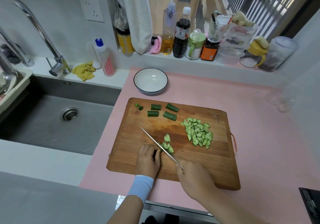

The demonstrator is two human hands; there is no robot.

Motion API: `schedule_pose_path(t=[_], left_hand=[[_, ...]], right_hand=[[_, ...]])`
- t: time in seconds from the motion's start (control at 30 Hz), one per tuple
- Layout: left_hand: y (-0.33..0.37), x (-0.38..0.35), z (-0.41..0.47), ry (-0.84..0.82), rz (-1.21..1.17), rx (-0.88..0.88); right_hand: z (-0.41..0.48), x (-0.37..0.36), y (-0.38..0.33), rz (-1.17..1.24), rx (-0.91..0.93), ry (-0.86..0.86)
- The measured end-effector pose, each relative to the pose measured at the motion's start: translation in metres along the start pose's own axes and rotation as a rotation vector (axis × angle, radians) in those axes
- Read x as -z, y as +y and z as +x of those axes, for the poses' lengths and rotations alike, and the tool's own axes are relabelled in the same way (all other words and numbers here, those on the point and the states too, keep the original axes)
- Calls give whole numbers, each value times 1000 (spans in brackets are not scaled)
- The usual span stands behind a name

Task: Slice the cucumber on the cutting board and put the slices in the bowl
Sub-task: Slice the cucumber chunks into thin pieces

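- The right hand [194, 177] is clenched round the handle of a thin steel kitchen knife [150, 137]. The handle is hidden in the fist, and the blade runs away to the upper left.
- The left hand [149, 159], fingers curled down, pins a dark green cucumber piece [159, 150] to the rectangular wooden cutting board [199, 165], with its fingertips right against the blade. The main risk, I judge, is a knuckle creeping forward or the short piece rolling, either of which would put a finger under the edge.
- A few pale half-moon slices [167, 145] lie along the blade's right side. They could cling to the steel and get flicked off the board.
- Farther right sits a heap of cut slices [199, 134], near the board's right edge. A careless sweep could push some onto the pink counter mat [251, 111].
- Four uncut cucumber chunks [154, 113] and two small end bits [136, 105] wait near the far edge.
- The white dark-rimmed ceramic bowl [147, 81] stands beyond the board with no slices in it. Carrying slices across that gap may scatter them.
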State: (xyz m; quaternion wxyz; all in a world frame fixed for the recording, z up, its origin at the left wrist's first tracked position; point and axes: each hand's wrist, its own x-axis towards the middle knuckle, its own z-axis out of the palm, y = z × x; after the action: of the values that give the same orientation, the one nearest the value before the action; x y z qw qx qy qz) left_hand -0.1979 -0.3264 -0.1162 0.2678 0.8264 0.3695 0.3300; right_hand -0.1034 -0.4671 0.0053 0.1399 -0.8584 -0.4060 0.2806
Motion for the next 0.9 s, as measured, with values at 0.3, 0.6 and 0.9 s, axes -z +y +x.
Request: schedule_pose_path(t=[0.3, 0.6, 0.9], left_hand=[[0, 2, 0, 6, -9, 6], [2, 4, -2, -9, -2, -1], [2, 4, -2, -16, -7, 17]], right_hand=[[11, -4, -2, 1, 25, -23], [29, -13, -5, 3, 12, -5], [5, -6, -5, -1, 32, 30]])
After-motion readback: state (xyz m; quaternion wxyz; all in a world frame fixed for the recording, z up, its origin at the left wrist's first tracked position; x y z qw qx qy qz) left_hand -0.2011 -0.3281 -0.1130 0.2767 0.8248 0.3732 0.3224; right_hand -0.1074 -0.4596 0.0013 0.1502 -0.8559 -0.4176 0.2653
